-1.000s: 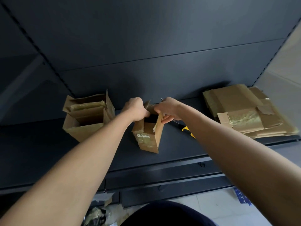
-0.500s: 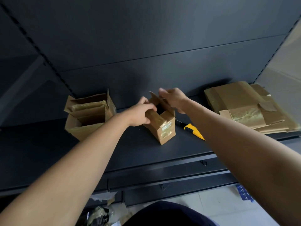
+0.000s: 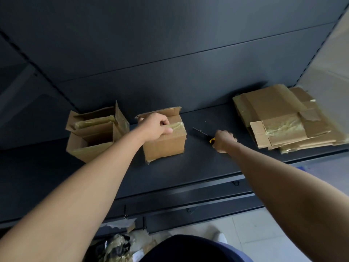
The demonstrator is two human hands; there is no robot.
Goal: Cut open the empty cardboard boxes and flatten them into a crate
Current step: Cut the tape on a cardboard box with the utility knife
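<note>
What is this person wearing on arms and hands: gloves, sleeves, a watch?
Nothing shows on them. The left hand and right hand are bare, without gloves, and both forearms are uncovered up to the frame edge, with no sleeve, watch or band in view. Only a dark blue garment shows at the bottom.

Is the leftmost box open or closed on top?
Open: the leftmost box has its flaps raised and its dark interior shows.
</note>
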